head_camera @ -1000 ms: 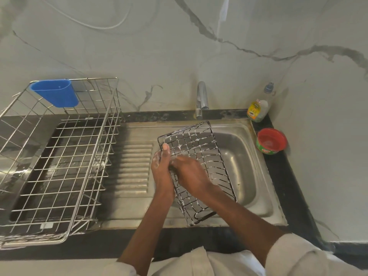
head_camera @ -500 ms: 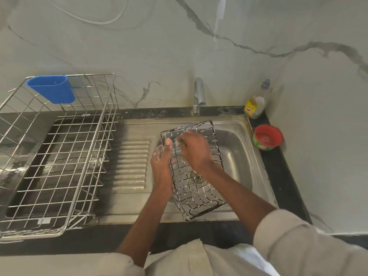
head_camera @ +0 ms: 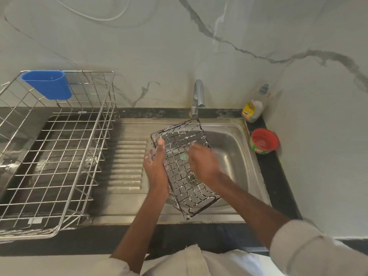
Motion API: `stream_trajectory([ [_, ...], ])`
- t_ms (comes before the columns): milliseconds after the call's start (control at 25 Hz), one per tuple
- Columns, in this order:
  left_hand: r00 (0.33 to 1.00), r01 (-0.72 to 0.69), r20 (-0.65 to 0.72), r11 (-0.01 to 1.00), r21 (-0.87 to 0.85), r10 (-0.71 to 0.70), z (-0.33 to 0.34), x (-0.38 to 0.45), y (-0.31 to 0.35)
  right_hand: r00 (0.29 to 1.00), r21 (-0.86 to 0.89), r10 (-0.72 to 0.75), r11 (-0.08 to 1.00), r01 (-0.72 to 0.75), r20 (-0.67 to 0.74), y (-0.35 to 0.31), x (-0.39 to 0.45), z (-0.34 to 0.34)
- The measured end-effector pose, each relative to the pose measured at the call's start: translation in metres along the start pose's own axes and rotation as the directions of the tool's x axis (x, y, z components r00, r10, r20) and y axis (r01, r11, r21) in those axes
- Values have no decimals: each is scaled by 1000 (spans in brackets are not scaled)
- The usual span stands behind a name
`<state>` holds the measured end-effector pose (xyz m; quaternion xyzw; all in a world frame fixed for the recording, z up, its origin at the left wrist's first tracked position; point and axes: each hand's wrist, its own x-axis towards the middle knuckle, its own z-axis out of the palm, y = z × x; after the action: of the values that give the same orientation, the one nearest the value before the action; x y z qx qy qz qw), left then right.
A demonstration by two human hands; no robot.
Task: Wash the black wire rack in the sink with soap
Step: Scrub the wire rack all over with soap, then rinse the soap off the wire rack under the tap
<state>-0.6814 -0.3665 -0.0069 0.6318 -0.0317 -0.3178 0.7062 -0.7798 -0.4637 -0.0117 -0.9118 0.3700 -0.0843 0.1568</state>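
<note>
The black wire rack [head_camera: 180,142] is tilted over the steel sink [head_camera: 237,156], streaked with white soap foam. My left hand [head_camera: 156,164] grips its left edge, thumb up along the frame, foam on the skin. My right hand [head_camera: 203,160] presses on the rack's mesh from the right and looks blurred. A small green scrubber [head_camera: 184,155] shows at its fingertips. The rack's near end hangs over the sink's front rim.
A tap [head_camera: 198,96] stands behind the sink. A soap bottle [head_camera: 253,108] and a red tub [head_camera: 263,140] sit at the right on the black counter. A large steel dish rack [head_camera: 55,156] with a blue cup [head_camera: 47,84] fills the left. The ribbed drainboard [head_camera: 127,162] lies between.
My right hand moved up the rack and then back toward its middle, rubbing the mesh. My left hand kept its hold on the left edge.
</note>
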Motion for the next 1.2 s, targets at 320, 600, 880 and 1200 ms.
stream_trajectory([
  [320,998,-60,25,998,27,59,16,-4,4,998,-236,23,971,-35,-55,1,5,2],
  [600,995,-57,-85,998,23,58,28,-4,4,887,-92,360,933,-348,289,9,-34,26],
  [880,998,68,-4,988,140,-68,65,-2,-26,726,723,427,208,-659,539,58,-41,-7],
  [1200,996,2,80,943,334,-30,114,7,-59,441,590,873,473,-655,-210,207,-25,-59],
])
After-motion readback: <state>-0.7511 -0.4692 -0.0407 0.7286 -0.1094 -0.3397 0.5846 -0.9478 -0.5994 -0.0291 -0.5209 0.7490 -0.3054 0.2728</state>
